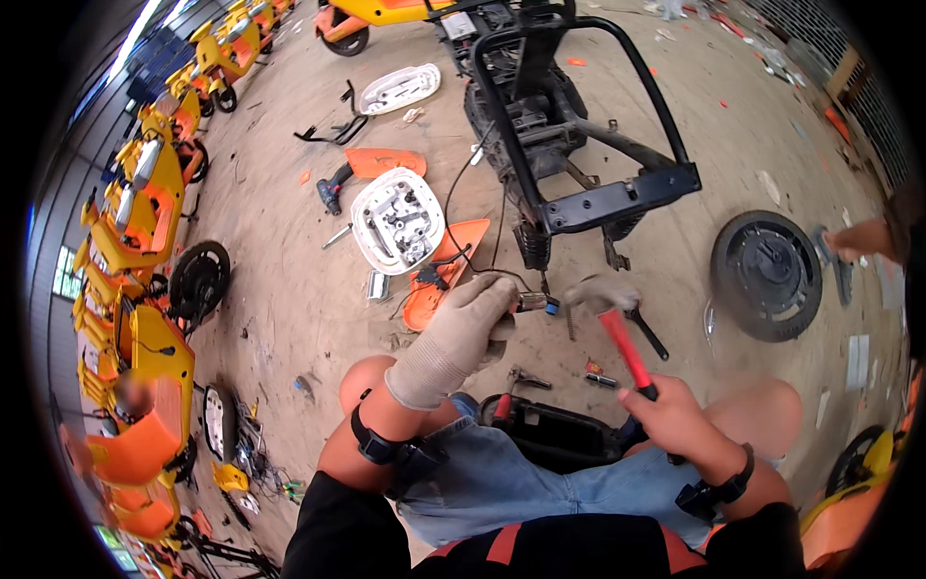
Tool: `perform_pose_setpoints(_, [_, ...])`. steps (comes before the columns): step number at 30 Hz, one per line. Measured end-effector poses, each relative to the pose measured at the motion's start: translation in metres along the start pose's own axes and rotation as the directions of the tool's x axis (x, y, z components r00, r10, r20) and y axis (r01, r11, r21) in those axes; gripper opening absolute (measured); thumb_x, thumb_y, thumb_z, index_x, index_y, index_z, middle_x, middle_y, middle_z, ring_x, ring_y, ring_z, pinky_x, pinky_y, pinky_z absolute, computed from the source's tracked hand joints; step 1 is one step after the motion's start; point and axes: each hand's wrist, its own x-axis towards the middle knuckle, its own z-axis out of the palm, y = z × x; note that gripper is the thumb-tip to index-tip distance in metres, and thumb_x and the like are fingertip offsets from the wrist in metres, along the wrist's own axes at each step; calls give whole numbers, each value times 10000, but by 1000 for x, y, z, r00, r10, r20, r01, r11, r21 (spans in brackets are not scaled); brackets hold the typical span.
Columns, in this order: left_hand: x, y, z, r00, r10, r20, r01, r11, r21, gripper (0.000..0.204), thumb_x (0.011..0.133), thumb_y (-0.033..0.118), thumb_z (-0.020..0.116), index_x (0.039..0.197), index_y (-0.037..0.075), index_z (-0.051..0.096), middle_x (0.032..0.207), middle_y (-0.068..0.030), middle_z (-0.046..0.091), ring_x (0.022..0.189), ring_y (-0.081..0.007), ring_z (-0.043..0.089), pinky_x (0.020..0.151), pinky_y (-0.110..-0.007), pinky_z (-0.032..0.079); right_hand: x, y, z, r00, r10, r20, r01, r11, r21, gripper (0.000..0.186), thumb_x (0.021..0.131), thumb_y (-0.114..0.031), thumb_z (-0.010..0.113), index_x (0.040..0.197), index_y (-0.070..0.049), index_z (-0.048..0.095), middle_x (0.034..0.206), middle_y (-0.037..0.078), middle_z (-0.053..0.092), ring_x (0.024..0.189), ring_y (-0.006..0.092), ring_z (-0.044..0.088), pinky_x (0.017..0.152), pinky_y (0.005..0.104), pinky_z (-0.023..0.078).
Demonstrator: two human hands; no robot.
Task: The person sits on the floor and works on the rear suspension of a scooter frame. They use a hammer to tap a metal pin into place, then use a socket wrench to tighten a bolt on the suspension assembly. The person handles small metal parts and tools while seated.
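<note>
Hammer [617, 333] w/ red/blk hdl [629, 357]

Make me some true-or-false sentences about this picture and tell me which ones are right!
1. The right hand holds a red-handled hammer. True.
2. Both hands are bare. False: the left hand wears a pale glove.
3. A loose wheel lies right of the black frame. True.
4. A teddy bear lies left of the nearer white shell. False: a drill lies there.
5. Another person's hand is near the wheel. True.
6. Everything parked along the left is blue. False: yellow-and-orange scooters stand there.
</note>
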Motion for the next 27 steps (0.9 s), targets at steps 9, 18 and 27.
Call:
perform_pose_setpoints(9, [-1, 3, -1, 987, -27, 160, 40, 996, -79, 221, 1029, 284, 461, 896, 109, 483, 603, 63, 288, 462, -40, 215, 411, -241, 160, -12, -15, 0, 954, -298, 28, 295, 952, 79, 327, 947, -251, 639, 765, 10, 567, 569, 65, 545, 535, 153, 535, 522, 343, 429])
perform_pose_setpoints(18, [-6, 5, 5, 999, -43, 6, 43, 999, 22, 188, 1014, 263, 488, 898, 116, 495, 607, 59, 301, 456, -40, 219, 408, -239, 158, -12, -21, -6, 969, -243, -52, 242, 970, -21, 310, 942, -285, 646, 879, 18, 669, 587, 117, 552, 553, 153, 537, 551, 321, 445])
perform_pose_setpoints(27, [-2, 7, 5, 995, -10, 102, 12, 1000, -19, 184, 1021, 241, 465, 883, 121, 481, 621, 60, 305, 460, -34, 225, 409, -227, 154, 6, -18, -1, 987, -152, 57, 160, 972, -173, 362, 905, -367, 642, 970, -12, 677, 661, 199, 624, 611, 359, 622, 596, 396, 483])
